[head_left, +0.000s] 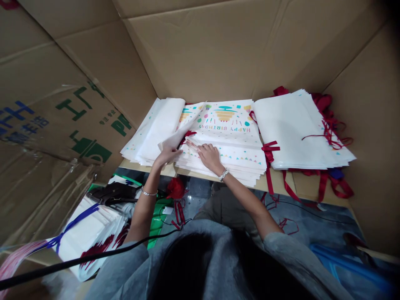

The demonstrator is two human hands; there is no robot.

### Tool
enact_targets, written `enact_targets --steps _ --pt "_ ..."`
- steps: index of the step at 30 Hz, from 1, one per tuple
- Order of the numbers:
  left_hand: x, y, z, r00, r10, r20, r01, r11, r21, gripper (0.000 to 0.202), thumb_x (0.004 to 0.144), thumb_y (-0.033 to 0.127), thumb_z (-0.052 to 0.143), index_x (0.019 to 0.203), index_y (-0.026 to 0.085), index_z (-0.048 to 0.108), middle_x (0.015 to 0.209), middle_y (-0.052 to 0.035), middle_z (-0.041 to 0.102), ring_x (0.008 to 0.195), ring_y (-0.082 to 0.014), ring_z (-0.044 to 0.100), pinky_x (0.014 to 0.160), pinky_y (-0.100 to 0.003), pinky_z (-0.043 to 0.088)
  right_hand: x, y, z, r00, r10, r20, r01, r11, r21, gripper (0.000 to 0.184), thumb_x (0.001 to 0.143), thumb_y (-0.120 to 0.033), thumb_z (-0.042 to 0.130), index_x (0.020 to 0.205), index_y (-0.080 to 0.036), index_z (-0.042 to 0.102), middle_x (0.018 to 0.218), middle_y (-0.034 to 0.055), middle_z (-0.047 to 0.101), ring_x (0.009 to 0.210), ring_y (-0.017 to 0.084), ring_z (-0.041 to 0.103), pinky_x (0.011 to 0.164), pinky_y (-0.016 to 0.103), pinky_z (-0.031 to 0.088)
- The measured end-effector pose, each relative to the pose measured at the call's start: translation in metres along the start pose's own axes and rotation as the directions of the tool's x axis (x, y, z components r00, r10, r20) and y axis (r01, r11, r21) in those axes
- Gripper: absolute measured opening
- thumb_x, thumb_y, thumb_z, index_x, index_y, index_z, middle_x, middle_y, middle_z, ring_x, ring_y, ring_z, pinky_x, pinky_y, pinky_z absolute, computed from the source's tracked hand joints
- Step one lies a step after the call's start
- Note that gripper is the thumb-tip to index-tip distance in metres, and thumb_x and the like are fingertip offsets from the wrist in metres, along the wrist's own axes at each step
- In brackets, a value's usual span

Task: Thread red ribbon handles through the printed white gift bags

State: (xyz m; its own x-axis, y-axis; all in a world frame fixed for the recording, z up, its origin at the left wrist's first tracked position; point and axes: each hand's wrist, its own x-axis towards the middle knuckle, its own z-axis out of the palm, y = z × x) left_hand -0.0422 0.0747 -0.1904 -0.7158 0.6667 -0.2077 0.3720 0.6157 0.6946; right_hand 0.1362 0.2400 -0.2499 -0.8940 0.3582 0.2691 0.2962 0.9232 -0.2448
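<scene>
A stack of white birthday-print bags lies in front of me, with coloured cakes and upside-down "HAPPY BIRTHDAY" lettering. My left hand is at the stack's left side, closed on the near end of a lifted white bag, whose far edge tilts up. My right hand rests on the stack with fingers curled around the end of a small bundle of thin pinkish strips. Its fingertips are partly hidden. Red ribbon shows between the hands.
White bags are piled at left; another pile with trailing red ribbons lies at right. Cardboard walls enclose the back and sides. A tied bundle of bags sits low left. A black cable crosses my left arm.
</scene>
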Motion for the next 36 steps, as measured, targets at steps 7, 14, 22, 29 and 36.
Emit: enact_targets --steps 7,14,22,29,36 --pt "0.0 0.018 0.003 0.999 -0.032 0.036 0.036 0.993 -0.116 0.041 0.077 0.046 0.072 0.052 0.02 0.053 0.054 0.0005 0.044 0.056 -0.0144 0.037 0.056 -0.031 0.026 -0.001 -0.001 -0.001 1.0 0.001 0.003 -0.001 1.0 -0.008 0.038 0.112 -0.034 0.037 0.136 -0.024 0.064 0.132 0.0115 0.065 0.116 0.028 0.052 0.093 0.041 0.037" --pt "0.003 0.025 0.014 1.0 0.014 -0.003 -0.014 0.928 -0.373 0.039 0.079 0.049 0.072 0.061 0.021 0.053 0.058 0.0007 0.044 0.055 -0.0132 0.038 0.054 -0.03 0.028 -0.006 -0.006 -0.006 0.999 -0.044 -0.015 0.044 0.999 -0.028 0.051 0.109 -0.059 0.038 0.131 -0.021 0.065 0.128 0.0138 0.066 0.114 0.031 0.051 0.093 0.042 0.036" --pt "0.009 0.006 0.014 0.998 -0.039 -0.045 0.025 0.957 -0.291 0.031 0.081 0.043 0.062 0.061 0.018 0.063 0.059 -0.0035 0.057 0.06 -0.017 0.048 0.057 -0.029 0.036 0.0 0.0 -0.003 1.0 -0.012 0.022 0.012 1.0 -0.009 0.039 0.112 -0.036 0.036 0.136 -0.024 0.064 0.131 0.0121 0.065 0.116 0.029 0.052 0.091 0.04 0.038" --pt "0.011 -0.004 0.017 0.999 -0.033 -0.042 0.03 0.997 -0.078 0.036 0.07 0.041 0.08 0.051 0.021 0.057 0.053 -0.0027 0.051 0.061 -0.0179 0.047 0.058 -0.031 0.031 0.001 0.0 -0.003 1.0 0.006 0.015 -0.007 1.0 0.006 0.039 0.113 -0.035 0.036 0.137 -0.024 0.064 0.131 0.0108 0.066 0.117 0.028 0.052 0.091 0.04 0.039" --pt "0.008 -0.014 0.016 0.999 -0.035 -0.01 0.034 0.998 -0.061 0.04 0.069 0.051 0.078 0.053 0.019 0.061 0.054 -0.0001 0.05 0.061 -0.0158 0.045 0.057 -0.029 0.03 0.0 0.0 -0.004 1.0 -0.004 0.005 0.004 1.0 0.006 0.038 0.112 -0.035 0.038 0.136 -0.024 0.065 0.131 0.0104 0.066 0.116 0.029 0.052 0.09 0.04 0.037"
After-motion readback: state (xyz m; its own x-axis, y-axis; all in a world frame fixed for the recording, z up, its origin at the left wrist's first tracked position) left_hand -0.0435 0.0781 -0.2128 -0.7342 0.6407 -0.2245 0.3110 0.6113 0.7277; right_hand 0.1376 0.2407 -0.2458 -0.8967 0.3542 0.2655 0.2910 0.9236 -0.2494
